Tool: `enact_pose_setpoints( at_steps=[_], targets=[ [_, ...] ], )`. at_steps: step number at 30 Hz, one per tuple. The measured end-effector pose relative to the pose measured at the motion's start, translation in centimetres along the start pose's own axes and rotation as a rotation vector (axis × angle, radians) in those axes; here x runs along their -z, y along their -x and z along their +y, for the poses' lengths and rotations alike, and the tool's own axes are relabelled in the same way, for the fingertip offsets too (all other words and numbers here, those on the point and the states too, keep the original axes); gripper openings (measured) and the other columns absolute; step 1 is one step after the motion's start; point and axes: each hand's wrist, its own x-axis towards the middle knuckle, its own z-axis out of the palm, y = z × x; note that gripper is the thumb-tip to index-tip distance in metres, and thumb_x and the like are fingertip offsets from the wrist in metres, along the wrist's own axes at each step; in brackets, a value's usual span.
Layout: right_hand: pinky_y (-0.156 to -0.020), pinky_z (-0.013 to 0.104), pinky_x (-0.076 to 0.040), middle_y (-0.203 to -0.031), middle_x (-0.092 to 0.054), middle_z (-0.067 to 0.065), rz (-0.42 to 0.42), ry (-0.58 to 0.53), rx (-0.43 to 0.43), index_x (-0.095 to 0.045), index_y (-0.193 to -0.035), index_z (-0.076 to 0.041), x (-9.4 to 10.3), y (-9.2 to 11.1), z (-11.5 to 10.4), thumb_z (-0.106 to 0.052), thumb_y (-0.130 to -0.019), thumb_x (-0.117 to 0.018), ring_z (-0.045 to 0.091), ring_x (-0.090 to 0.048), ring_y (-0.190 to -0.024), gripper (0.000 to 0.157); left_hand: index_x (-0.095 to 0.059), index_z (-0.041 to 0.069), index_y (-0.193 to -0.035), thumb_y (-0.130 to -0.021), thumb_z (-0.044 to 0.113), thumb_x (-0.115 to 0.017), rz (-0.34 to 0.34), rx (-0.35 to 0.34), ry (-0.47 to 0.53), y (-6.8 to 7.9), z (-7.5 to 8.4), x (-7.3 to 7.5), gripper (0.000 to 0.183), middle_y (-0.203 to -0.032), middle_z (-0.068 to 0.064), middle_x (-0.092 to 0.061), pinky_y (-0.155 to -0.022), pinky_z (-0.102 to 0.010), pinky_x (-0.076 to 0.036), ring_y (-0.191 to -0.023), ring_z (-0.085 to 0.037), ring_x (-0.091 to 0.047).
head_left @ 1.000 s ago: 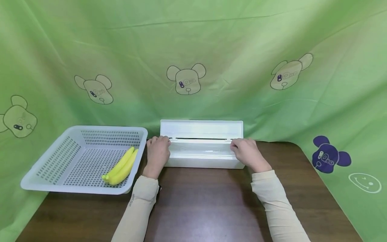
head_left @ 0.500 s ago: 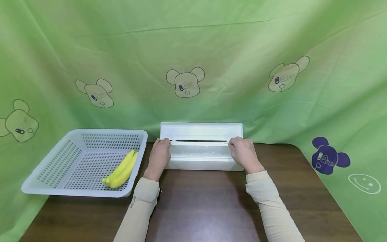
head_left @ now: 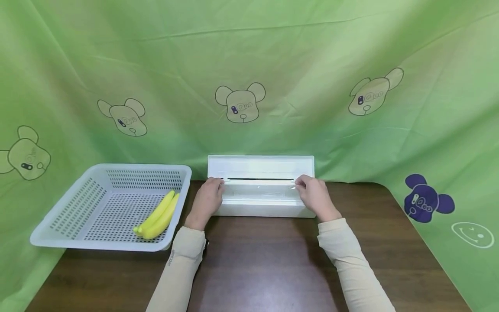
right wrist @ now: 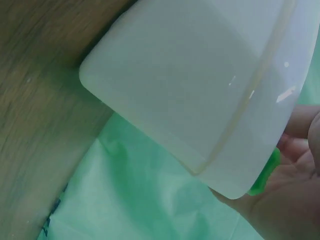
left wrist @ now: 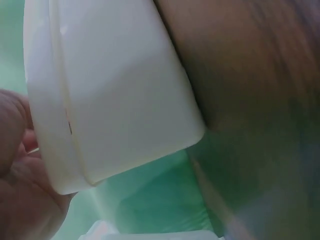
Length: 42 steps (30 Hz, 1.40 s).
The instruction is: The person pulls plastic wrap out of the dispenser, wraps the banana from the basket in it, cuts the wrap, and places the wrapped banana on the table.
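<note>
A long white cling film dispenser (head_left: 265, 210) stands at the back of the table, its lid (head_left: 261, 164) raised behind it. Clear cling film (head_left: 259, 190) with shiny creases stretches across the opening. My left hand (head_left: 206, 199) is at the dispenser's left end, thumb and fingers pinching the film's edge near the top. At the right end, my right hand (head_left: 315, 197) pinches the film's other side between thumb and forefinger. Both wrist views show mainly the dispenser's end walls (left wrist: 125, 85), with fingers partly hidden behind them. A small bright green piece (right wrist: 265, 172) shows by the right hand.
To the left sits a pale grey perforated basket (head_left: 105, 247) holding yellow bananas (head_left: 157, 216) on its right side. A brown wooden table (head_left: 265, 264) lies under everything. Behind hangs a green curtain (head_left: 175, 52) with bear prints, close to the dispenser's back.
Both hands have shifted slightly inward from the dispenser's ends, and their fingertips now pinch the film. The dispenser, basket and bananas stay in place; the head view has wobbled a little.
</note>
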Motion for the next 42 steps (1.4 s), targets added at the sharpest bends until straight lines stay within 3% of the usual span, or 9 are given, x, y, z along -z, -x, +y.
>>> enact_pose_setpoints(
  at_steps=[6, 16, 23, 30, 42],
  targets=[
    [-0.071, 0.044, -0.045, -0.08, -0.06, 0.009, -0.037, 0.047, 0.077, -0.067, -0.086, -0.002, 0.3, -0.3, 0.0, 0.001, -0.084, -0.065, 0.027, -0.056, -0.076, 0.004, -0.069, 0.002, -0.103, -0.093, 0.005, -0.058, 0.066, -0.014, -0.004, -0.2, -0.1, -0.1, 0.015, -0.096, -0.011, -0.064, -0.076, -0.039, -0.051, -0.089, -0.027, -0.062],
    [-0.068, 0.046, -0.047, -0.075, -0.061, 0.008, 0.082, 0.11, 0.153, -0.064, -0.081, -0.001, -0.7, 1.0, 0.8, 0.006, -0.084, -0.063, 0.028, -0.058, -0.071, 0.008, -0.074, 0.006, -0.095, -0.089, 0.007, -0.064, 0.152, 0.027, 0.062, 0.2, -0.3, -0.8, 0.011, -0.088, -0.007, -0.066, -0.072, -0.038, -0.051, -0.082, -0.024, -0.063],
    [-0.071, 0.048, -0.047, -0.078, -0.065, 0.012, 0.166, 0.063, 0.19, -0.065, -0.081, 0.0, -0.3, 0.1, 0.8, 0.007, -0.083, -0.064, 0.031, -0.061, -0.074, 0.007, -0.074, 0.006, -0.091, -0.088, 0.008, -0.067, 0.211, 0.022, 0.068, -0.6, 0.3, 0.5, 0.009, -0.083, -0.006, -0.065, -0.066, -0.036, -0.052, -0.075, -0.023, -0.063],
    [-0.066, 0.043, -0.051, -0.076, -0.064, 0.013, 0.208, 0.089, 0.302, -0.067, -0.083, 0.002, 0.0, -0.6, 1.2, 0.01, -0.08, -0.067, 0.029, -0.062, -0.07, 0.008, -0.075, 0.01, -0.09, -0.088, 0.013, -0.068, 0.197, 0.061, 0.023, -1.0, 0.4, 1.0, 0.008, -0.087, -0.002, -0.068, -0.067, -0.038, -0.052, -0.078, -0.023, -0.065],
    [-0.068, 0.043, -0.051, -0.077, -0.064, 0.014, 0.204, 0.091, 0.307, -0.066, -0.082, 0.004, 0.8, -2.2, 0.9, 0.009, -0.08, -0.067, 0.031, -0.062, -0.072, 0.005, -0.073, 0.01, -0.086, -0.088, 0.011, -0.067, 0.232, 0.066, -0.028, -2.4, 0.7, 1.6, 0.007, -0.082, -0.004, -0.067, -0.062, -0.038, -0.051, -0.071, -0.023, -0.063]
  ],
)
